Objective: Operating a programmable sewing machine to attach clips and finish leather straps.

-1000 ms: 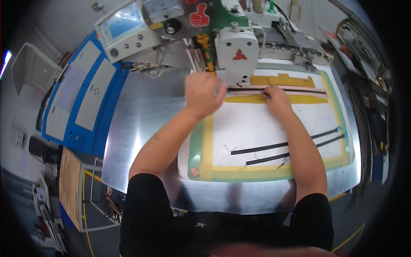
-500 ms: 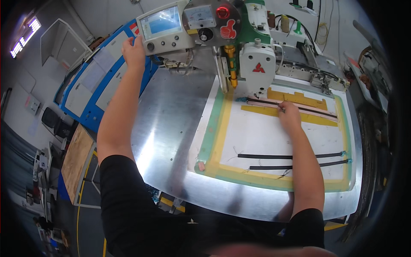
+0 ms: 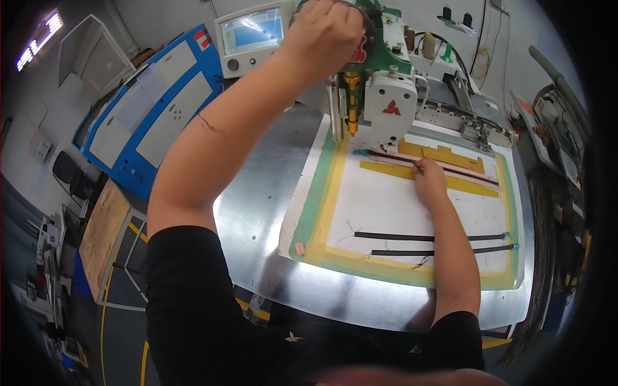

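Note:
My left hand (image 3: 328, 32) is raised in front of the sewing machine's round dark panel (image 3: 368, 29), its fingers curled. What they touch is hidden behind the hand. On the white board (image 3: 373, 206), my right hand (image 3: 430, 183) is closed in a pinch around a small dark tool (image 3: 418, 168), too small to name. Its tip is at a narrow black strip (image 3: 463, 171), which lies between pink bands and has a teal end. Mustard-yellow template pieces (image 3: 444, 154) flank this strip. Nearer me, two loose black strips (image 3: 396, 237) lie across the board, partly under my right forearm.
The white sewing head (image 3: 391, 106) and a gold cylinder (image 3: 352, 106) stand just behind the board. A control screen (image 3: 251, 31) is at the back left, beside a blue-and-white cabinet (image 3: 154, 103). Green and yellow tape (image 3: 315, 193) borders the board on the metal table (image 3: 257, 212).
My left hand has moved right, from the control screen's lower left corner to the round panel, covering its dial and red button. My right hand stays at the black strip.

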A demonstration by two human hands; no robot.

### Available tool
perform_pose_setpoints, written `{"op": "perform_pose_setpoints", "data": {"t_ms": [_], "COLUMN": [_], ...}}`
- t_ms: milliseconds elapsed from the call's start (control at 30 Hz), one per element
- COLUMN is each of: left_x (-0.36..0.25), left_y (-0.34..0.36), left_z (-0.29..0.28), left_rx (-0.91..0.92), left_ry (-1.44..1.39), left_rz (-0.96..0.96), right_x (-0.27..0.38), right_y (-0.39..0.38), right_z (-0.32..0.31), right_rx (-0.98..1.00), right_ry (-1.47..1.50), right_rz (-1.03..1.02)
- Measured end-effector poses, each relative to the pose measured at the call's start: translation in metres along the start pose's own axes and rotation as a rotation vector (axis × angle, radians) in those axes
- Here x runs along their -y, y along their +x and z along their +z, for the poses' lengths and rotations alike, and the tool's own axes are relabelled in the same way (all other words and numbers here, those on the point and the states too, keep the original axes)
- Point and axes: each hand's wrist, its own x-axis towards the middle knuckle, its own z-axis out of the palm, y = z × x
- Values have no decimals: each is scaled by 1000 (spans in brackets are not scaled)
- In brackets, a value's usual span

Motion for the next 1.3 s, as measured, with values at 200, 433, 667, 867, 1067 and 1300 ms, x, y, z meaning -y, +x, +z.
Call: {"op": "perform_pose_setpoints", "data": {"t_ms": [200, 433, 667, 867, 1067, 1300], "left_x": [29, 132, 183, 167, 160, 167], "left_y": [10, -59, -180, -164, -155, -151], "left_z": [-10, -5, 36, 67, 66, 79], "left_rx": [19, -66, -137, -213, -288, -265], "left_ry": [119, -156, -828, -1246, -1199, -1145], "left_rz": [392, -324, -1623, -1681, -1722, -1780], "right_x": [-5, -6, 16, 17, 22, 16], "right_y": [3, 1, -8, -8, -7, -8], "right_z": [5, 1, 2, -2, -2, 4], "right_rx": [-8, 11, 262, 316, 313, 315], "right_ry": [2, 109, 50, 11, -33, -109], "right_rz": [-11, -105, -221, -227, -259, -309]}}
